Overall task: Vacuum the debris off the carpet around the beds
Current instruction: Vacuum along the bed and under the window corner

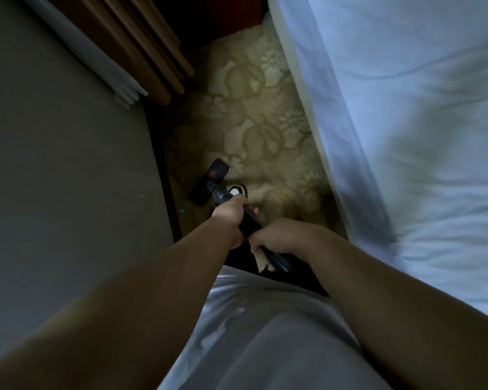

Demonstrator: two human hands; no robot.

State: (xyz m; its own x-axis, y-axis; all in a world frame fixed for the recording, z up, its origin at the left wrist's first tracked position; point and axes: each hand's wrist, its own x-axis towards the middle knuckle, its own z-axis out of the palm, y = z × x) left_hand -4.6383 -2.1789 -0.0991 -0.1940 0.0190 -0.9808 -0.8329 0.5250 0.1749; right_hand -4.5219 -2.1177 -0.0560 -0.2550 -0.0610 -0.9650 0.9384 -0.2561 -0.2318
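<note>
A dark vacuum wand [252, 220] runs down from my hands to a black floor head [210, 180] with a red mark, resting on the floral beige carpet [254, 122] close to the left wall. My left hand [231, 218] grips the wand higher up its tube. Just behind it, my right hand [276, 239] closes around the wand's rear end together with a pale folded cloth or paper [261, 258]. A small turquoise speck [181, 211] lies on the carpet beside the skirting. The white bed [406, 122] fills the right side.
A grey wall [62, 164] with dark skirting bounds the narrow carpet strip on the left. Brown curtains [141, 52] and a white sheer hang at the far left corner. A shoe tip [237, 189] shows beside the floor head. My white garment fills the bottom.
</note>
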